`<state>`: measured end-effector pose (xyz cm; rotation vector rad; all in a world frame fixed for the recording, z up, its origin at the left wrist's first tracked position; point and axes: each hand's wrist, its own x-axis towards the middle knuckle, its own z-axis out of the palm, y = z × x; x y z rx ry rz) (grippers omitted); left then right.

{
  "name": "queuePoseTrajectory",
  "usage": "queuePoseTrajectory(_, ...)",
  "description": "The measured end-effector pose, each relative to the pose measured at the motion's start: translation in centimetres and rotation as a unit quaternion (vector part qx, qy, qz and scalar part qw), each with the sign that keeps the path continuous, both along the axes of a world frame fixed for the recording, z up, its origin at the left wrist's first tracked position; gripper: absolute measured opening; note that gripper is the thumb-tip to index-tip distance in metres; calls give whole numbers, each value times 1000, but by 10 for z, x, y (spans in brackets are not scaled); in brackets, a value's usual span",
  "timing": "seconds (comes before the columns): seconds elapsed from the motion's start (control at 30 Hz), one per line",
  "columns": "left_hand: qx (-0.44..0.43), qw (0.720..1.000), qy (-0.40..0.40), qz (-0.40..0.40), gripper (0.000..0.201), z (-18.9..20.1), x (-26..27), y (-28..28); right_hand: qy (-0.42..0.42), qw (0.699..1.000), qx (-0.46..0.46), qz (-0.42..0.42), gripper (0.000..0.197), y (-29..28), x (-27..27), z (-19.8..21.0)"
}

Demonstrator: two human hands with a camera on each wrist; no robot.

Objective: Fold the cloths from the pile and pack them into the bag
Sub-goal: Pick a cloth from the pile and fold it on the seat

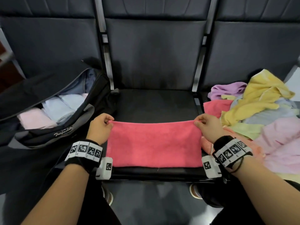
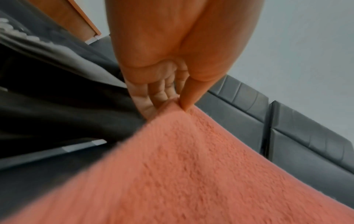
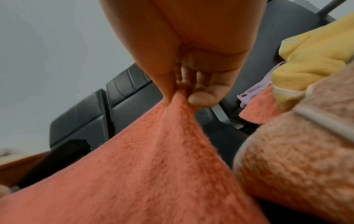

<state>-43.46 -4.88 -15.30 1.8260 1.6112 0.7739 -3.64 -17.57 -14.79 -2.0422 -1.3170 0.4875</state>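
**Both hands pinch the pink cloth's far corners**

The left hand (image 1: 99, 127) has the far-left corner of the pink cloth (image 1: 154, 143) nipped between thumb and fingers (image 2: 145, 103), and the right hand (image 1: 208, 127) does the same at the far-right corner, thumb against curled fingertips (image 3: 201, 98). The far edge runs taut between them, and the cloth hangs from the pinches down towards the wrists, its near edge lying on the front of the middle seat (image 1: 154, 101).

Out beyond the left hand sits the bag (image 1: 53, 132), black and grey, unzipped and gaping. Inside it, folded cloths (image 1: 53, 111) sit side by side: a pale pink one nearest, pale blue or white ones next to it, and something bluish deeper in.

Beyond the right hand is the pile (image 1: 259, 114), loose and rumpled on the neighbouring seat: yellow on top, lilac behind, another pink one at its left edge, pale green and light pink nearer the wrist. A peach cloth (image 3: 296, 151) lies right beside the right wrist.

It's a row of dark padded seats with upright backrests (image 1: 154, 51), metal posts between them, a pale wall behind. Both forearms reach forward side by side, palms down, each wrist wearing a black band (image 1: 84, 151) with printed markers.
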Motion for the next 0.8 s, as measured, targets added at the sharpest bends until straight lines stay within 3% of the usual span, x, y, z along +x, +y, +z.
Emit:
queuePoseTrajectory(0.03,-10,1000,6,14,20,-4,4,3,-22,1000,-15,-7,7,4,0,-5)
queuePoseTrajectory(0.17,-86,994,65,21,41,-27,2,-3,-83,989,-120,-6,37,0,-2,-36)
queuePoseTrajectory(0.33,-135,984,114,-27,24,-43,-13,-26,-106,963,-248,14,40,-19,-3,-67)
queuePoseTrajectory(0.6,-152,978,141,-34,23,-43,-11,-39,-100,961,-259,-3,34,-18,-12,-53)
queuePoseTrajectory(0.7,-159,978,129,-32,22,-42,-11,-39,-91,979,-178,-35,27,-17,-15,-46)
queuePoseTrajectory(0.8,-154,980,113,-47,18,-41,-7,-42,-22,990,-109,-88,24,-14,-18,-38)
